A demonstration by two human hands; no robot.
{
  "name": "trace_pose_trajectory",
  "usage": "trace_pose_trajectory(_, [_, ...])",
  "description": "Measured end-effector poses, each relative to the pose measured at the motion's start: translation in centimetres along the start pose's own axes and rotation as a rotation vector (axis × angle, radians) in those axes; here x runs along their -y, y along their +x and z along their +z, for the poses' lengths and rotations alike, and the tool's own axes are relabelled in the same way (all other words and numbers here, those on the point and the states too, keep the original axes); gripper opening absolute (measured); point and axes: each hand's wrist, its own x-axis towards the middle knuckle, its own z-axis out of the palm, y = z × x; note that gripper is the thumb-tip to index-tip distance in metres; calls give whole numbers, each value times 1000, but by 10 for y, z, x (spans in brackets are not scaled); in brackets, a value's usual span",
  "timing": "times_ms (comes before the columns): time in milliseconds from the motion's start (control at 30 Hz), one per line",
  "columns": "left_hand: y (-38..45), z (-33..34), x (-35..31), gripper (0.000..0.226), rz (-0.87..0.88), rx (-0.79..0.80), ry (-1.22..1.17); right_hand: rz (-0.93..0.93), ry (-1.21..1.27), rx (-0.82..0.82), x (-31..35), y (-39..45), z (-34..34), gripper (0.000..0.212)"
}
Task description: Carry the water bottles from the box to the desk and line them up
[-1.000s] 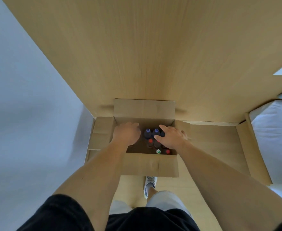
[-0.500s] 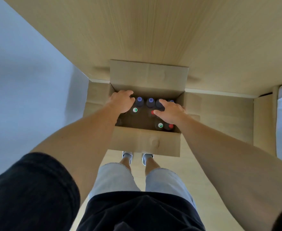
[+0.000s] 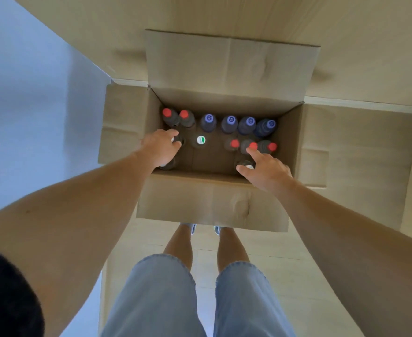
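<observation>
Both arms reach forward and down into the open cardboard box (image 3: pixel 212 205), which stands on the floor in front of the person's feet. The left hand (image 3: pixel 160 147) is at the box's left side, knuckles up, fingers curled down over the cap of a bottle (image 3: pixel 177 140) in the middle row; whether it actually grips that bottle I cannot tell, since the fingers hide most of the cap. The right hand (image 3: pixel 265 171) is at the near right corner, index finger stretched forward toward a red-capped bottle (image 3: pixel 248 145) while thumb and remaining fingers curve around the white cap of another bottle (image 3: pixel 246 165); the hold looks like a loose pinch on that cap. The 2 hands are well apart, 1 at each side of the box. All the bottles stand upright inside the box: 2 red caps and 4 purple caps along the far wall, then a white-and-green cap (image 3: pixel 201 140) and 3 red caps in the row nearer. Compared with 0.5 s ago, the view sits closer over the box, the hands have spread wider, the left hand has dropped from the far-left rim onto the middle row, and the right hand has drawn back from the centre to the near right corner.
</observation>
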Motion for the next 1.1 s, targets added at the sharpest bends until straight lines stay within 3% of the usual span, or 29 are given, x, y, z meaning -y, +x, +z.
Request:
trace_pose_trajectory(367, [54,76,19,52,-1,118,-1,-9,-6,69,-5,65,55,71])
trace_pose_trajectory(767, [98,82,14,54,55,84,14,33,7,92,-12,103,69,70])
trace_pose_trajectory(1100, [133,101,-11,55,179,50,32,100,37,-14,-28,144,62,63])
